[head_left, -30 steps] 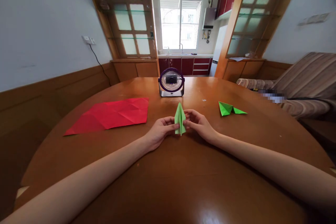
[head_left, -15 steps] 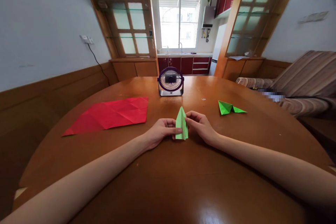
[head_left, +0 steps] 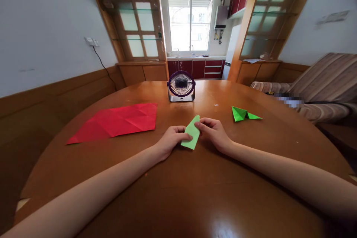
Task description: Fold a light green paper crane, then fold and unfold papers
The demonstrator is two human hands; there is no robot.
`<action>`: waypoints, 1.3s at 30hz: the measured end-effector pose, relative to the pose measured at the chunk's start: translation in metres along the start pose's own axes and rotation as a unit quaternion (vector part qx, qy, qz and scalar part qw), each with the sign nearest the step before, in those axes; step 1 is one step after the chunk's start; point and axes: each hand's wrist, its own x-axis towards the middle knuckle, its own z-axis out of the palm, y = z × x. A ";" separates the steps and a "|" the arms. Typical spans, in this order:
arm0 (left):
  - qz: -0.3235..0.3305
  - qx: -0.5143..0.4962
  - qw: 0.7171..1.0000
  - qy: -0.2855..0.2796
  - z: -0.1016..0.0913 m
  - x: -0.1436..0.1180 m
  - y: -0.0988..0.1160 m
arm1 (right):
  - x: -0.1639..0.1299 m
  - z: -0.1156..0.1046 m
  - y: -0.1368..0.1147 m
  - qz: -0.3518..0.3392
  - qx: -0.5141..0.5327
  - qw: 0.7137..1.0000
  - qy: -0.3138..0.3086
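Observation:
A folded light green paper [head_left: 192,134] is held just above the middle of the wooden table, its narrow end pointing away from me and a little right. My left hand [head_left: 172,141] pinches its lower left part, thumb lying on top. At the upper right edge, my right hand [head_left: 213,132] grips it between thumb and fingers. The fingers beneath the paper are hidden. Off to the right lies a brighter green folded paper piece [head_left: 240,114] with pointed corners. A creased red paper sheet [head_left: 125,121] is spread flat on the left.
A small purple fan [head_left: 181,84] stands on the wooden table [head_left: 178,193] beyond my hands. A tiny pale scrap [head_left: 216,105] lies to the right of the fan. Past the table's right edge is a striped sofa [head_left: 323,78].
The light green paper has turned from showing its central pleat to showing one flat side, and its tip now leans right. Both hands keep hold of it in nearly the same place.

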 end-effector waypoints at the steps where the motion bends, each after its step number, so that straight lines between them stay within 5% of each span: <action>1: 0.005 -0.006 1.000 0.007 0.000 0.001 -0.002 | 0.000 -0.001 0.000 0.000 -0.004 1.000 0.007; 7: 0.152 0.008 0.988 0.028 0.003 0.000 -0.009 | 0.002 -0.004 0.003 -0.003 -0.028 1.000 0.002; 15: 0.247 0.193 0.949 0.042 -0.003 -0.003 -0.007 | 0.002 -0.006 0.007 -0.027 -0.039 0.999 0.012; 27: 0.245 0.207 0.947 0.017 -0.011 -0.001 -0.007 | 0.002 -0.008 0.004 -0.047 -0.004 0.999 0.004; 34: 0.165 0.046 0.981 0.096 -0.009 0.000 -0.007 | 0.004 -0.011 0.005 -0.023 0.024 0.999 -0.003; 39: 0.124 -0.032 0.987 0.095 -0.010 0.002 -0.004 | 0.007 -0.015 0.007 0.004 0.041 0.999 0.021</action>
